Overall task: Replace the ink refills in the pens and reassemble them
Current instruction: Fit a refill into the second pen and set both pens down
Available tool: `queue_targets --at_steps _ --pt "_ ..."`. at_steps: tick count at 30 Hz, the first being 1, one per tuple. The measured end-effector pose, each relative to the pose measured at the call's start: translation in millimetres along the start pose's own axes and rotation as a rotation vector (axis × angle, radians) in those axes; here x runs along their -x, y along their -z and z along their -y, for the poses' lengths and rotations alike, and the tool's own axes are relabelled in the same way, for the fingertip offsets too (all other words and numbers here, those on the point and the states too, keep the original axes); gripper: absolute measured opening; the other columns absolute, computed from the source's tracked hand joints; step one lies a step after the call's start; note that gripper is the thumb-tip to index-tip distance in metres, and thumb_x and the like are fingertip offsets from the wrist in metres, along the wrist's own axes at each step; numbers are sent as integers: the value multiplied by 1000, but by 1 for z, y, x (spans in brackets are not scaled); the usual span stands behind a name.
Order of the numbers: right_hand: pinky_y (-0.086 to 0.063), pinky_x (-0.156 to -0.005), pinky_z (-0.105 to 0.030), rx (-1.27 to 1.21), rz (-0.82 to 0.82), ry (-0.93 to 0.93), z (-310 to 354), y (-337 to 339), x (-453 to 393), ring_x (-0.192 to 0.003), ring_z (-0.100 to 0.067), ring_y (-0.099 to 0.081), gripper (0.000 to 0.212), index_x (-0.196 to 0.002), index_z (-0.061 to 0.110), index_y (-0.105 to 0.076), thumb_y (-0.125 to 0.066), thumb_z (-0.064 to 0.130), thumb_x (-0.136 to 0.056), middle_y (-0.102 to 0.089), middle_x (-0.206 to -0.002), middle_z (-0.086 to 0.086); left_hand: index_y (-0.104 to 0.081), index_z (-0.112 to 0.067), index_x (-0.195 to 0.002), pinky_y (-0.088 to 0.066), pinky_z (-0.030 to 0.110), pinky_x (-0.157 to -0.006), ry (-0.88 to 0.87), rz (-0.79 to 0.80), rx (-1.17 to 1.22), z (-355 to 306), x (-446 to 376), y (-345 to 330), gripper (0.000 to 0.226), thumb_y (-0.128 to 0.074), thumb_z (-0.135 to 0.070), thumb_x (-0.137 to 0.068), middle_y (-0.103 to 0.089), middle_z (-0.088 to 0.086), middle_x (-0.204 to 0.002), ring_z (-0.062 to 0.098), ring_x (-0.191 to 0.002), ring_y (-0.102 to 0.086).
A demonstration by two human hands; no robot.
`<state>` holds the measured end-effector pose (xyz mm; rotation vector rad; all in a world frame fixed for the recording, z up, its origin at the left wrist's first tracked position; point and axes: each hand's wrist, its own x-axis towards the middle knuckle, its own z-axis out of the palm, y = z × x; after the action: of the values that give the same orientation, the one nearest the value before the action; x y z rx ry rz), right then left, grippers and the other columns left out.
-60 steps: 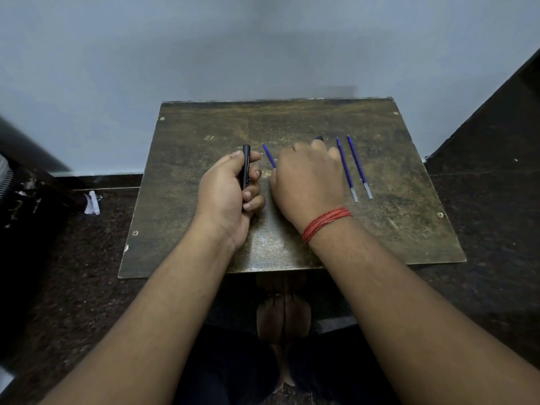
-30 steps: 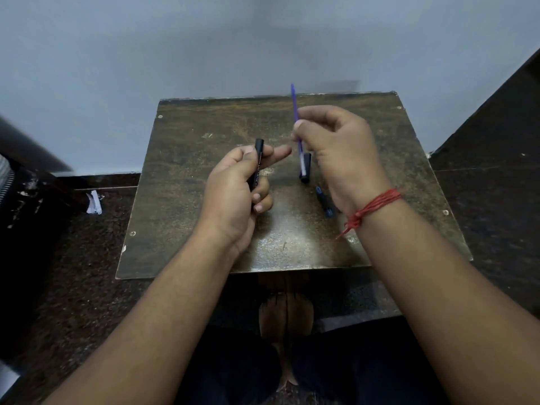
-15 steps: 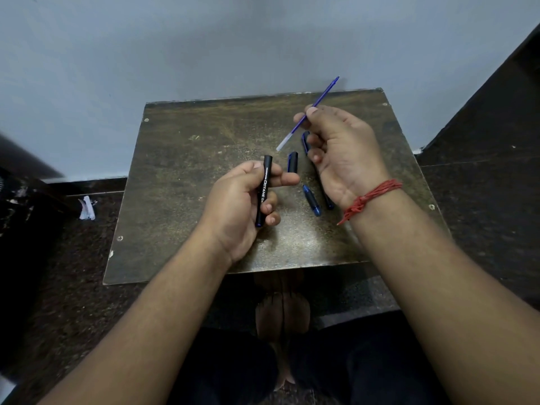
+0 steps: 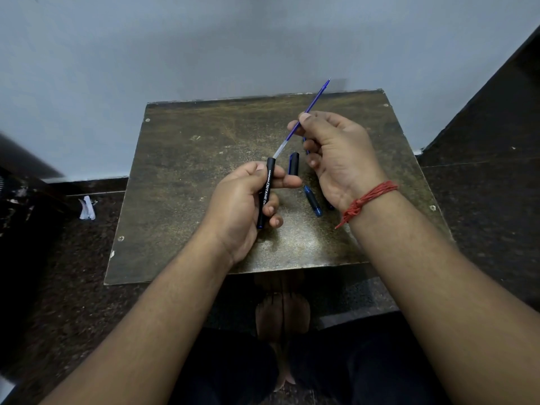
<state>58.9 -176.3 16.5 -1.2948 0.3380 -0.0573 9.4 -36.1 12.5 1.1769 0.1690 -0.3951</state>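
Note:
My left hand (image 4: 239, 209) grips a black pen barrel (image 4: 265, 194) with white lettering, its open end pointing up and away. My right hand (image 4: 339, 156) pinches a blue ink refill (image 4: 312, 105) between thumb and forefinger. The refill's clear end touches the mouth of the barrel; its tip points up and to the right. On the table lie a black pen cap (image 4: 294, 163) and a short blue pen piece (image 4: 312, 200) between the hands. Another dark blue piece (image 4: 330, 206) peeks out under my right wrist.
The small worn brown table (image 4: 190, 171) stands against a pale wall. Dark floor surrounds it, with a white scrap (image 4: 87, 208) at the left. A red thread (image 4: 368, 197) circles my right wrist. My bare feet show below the table's near edge.
My right hand lifted a refill off the table, turned it, and brought its clear end down to the barrel's mouth. My left hand tilted the barrel toward it.

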Motion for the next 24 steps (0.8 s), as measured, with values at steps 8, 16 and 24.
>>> queue_targets --at_steps 8,16,24 --pt "-34 -52 -22 0 13 -5 1 0 3 -61 -5 -51 9 -84 18 -66 -67 14 -92 -77 -81 0 -54 -6 -95 -35 22 -39 -6 2 -20 1 0 -2 23 -34 -12 -105 -73 14 -86 10 -43 -34" --pt "-37 -56 -20 161 78 45 -2 -4 6 -59 -1 -56 10 -81 17 -67 -68 14 -91 -75 -79 -1 -56 -7 -94 -35 22 -42 -8 3 -40 0 0 0 24 -35 -13 -104 -73 11 -83 10 -45 -35" --pt "-51 -69 -21 611 56 201 3 2 10 -79 -6 -67 18 -87 18 -72 -66 35 -92 -74 -87 5 -56 -7 -96 -37 23 -43 -8 -14 -8 -2 0 1 24 -36 -15 -105 -73 12 -85 10 -45 -36"
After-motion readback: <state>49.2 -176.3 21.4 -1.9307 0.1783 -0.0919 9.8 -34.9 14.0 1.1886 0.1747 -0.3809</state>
